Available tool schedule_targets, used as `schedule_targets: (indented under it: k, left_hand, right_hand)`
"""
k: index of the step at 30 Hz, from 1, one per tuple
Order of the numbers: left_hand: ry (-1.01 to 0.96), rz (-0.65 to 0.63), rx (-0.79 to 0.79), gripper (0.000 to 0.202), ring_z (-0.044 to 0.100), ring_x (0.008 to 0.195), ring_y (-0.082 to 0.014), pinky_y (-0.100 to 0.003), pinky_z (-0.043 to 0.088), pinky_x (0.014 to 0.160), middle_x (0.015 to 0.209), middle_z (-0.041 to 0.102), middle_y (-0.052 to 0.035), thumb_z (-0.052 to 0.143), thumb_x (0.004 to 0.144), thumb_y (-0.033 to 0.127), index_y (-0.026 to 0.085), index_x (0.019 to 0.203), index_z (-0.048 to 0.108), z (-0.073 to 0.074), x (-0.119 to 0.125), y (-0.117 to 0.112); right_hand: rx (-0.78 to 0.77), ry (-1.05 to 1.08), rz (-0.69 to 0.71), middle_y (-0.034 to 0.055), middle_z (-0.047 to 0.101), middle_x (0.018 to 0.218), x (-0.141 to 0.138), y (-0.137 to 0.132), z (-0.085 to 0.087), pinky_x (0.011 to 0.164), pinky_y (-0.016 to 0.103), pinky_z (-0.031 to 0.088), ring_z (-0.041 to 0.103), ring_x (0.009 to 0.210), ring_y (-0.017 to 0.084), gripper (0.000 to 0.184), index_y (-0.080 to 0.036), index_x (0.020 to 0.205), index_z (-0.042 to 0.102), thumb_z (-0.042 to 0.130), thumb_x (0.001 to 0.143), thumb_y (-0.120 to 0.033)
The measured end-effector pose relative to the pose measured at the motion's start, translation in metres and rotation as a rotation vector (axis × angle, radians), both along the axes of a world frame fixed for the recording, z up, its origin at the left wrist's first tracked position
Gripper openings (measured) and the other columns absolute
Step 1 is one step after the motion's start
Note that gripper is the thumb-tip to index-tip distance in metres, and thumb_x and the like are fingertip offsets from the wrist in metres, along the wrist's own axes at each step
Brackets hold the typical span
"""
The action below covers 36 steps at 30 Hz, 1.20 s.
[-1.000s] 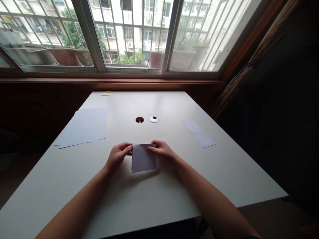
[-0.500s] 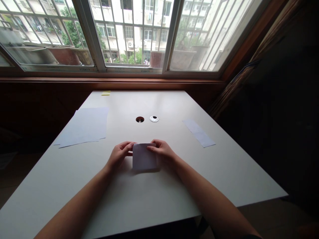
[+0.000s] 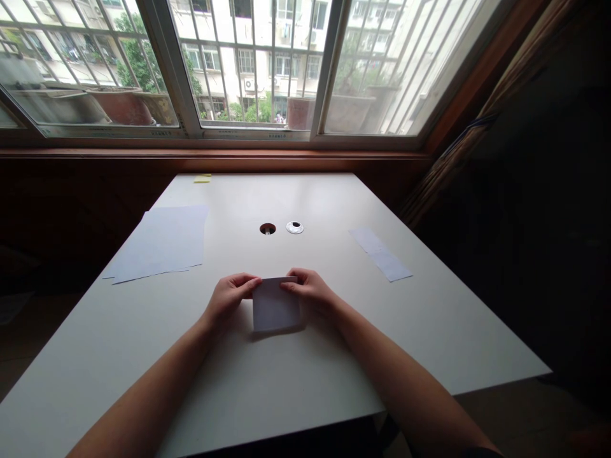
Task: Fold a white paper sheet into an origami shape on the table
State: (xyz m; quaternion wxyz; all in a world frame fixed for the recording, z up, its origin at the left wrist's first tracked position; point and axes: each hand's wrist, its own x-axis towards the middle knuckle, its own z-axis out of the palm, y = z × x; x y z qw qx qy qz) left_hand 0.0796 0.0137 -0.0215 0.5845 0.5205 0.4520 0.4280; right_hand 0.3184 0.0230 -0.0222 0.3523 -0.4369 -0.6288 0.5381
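A small, roughly square piece of white paper (image 3: 275, 310), seemingly folded, is held upright a little above the table, its face towards me. My left hand (image 3: 233, 294) pinches its upper left corner between thumb and fingers. On the upper right edge my right hand (image 3: 308, 289) grips it, the thumb across the front and the other fingers behind. The paper hides part of the fingertips. Its shadow falls on the white tabletop (image 3: 267, 388) just below.
Blank paper sheets (image 3: 165, 242) lie at the left, and a creased paper strip (image 3: 380, 254) at the right. Beyond my hands are a round cable hole (image 3: 268, 229) and its loose cover (image 3: 294, 228). Yellow sticky notes (image 3: 202, 179) sit at the far edge, below a barred window (image 3: 258, 63).
My left thumb has moved slightly right onto the paper's upper left corner, closing the grip there. The paper has tilted a little, its lower edge dropping slightly towards me.
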Motion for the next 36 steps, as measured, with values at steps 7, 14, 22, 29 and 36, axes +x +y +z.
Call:
schedule_targets:
  k: [7,14,22,29,36]
  left_hand:
    - [0.003,0.017,-0.009,0.035,0.067,0.075,-0.0211,-0.033,0.055,0.073,0.077,0.073,-0.0081,0.077,0.076,0.046,0.013,0.089,0.076,0.002,-0.001,0.001]
    - [-0.025,-0.021,-0.021,0.038,0.067,0.070,-0.0211,-0.034,0.055,0.071,0.075,0.072,-0.0082,0.071,0.081,0.049,0.012,0.089,0.075,0.005,-0.002,0.000]
    - [-0.024,0.009,0.007,0.041,0.068,0.086,-0.0254,-0.035,0.055,0.071,0.092,0.073,-0.0127,0.060,0.088,0.050,0.013,0.100,0.073,0.007,-0.010,0.002]
    - [0.071,-0.039,0.059,0.032,0.065,0.084,-0.0216,-0.031,0.055,0.070,0.088,0.071,-0.0071,0.070,0.082,0.047,0.017,0.093,0.074,0.008,-0.002,-0.001]
    - [0.042,-0.051,0.055,0.026,0.062,0.073,-0.0172,-0.028,0.052,0.068,0.075,0.068,-0.0039,0.070,0.082,0.042,0.015,0.080,0.072,0.008,0.000,-0.001]
  right_hand:
    - [-0.036,0.027,-0.004,-0.0008,0.059,0.069,0.000,0.001,-0.002,0.058,0.024,0.038,0.053,0.067,0.014,0.033,-0.017,0.077,0.063,0.073,0.075,-0.049]
    - [-0.065,0.041,-0.010,-0.0012,0.058,0.069,0.000,0.001,-0.001,0.057,0.024,0.038,0.052,0.066,0.014,0.032,-0.017,0.077,0.062,0.074,0.075,-0.047]
    - [-0.103,0.088,-0.032,-0.0021,0.057,0.066,0.002,0.002,-0.004,0.057,0.024,0.037,0.052,0.062,0.013,0.031,-0.017,0.075,0.061,0.075,0.074,-0.045]
    - [-0.070,0.056,-0.025,-0.0018,0.058,0.067,0.003,0.002,-0.003,0.057,0.024,0.037,0.052,0.065,0.013,0.032,-0.017,0.076,0.062,0.074,0.075,-0.047]
    - [-0.085,0.051,0.021,-0.0015,0.058,0.068,0.003,0.001,0.001,0.057,0.023,0.038,0.052,0.064,0.013,0.037,-0.016,0.077,0.063,0.075,0.072,-0.051]
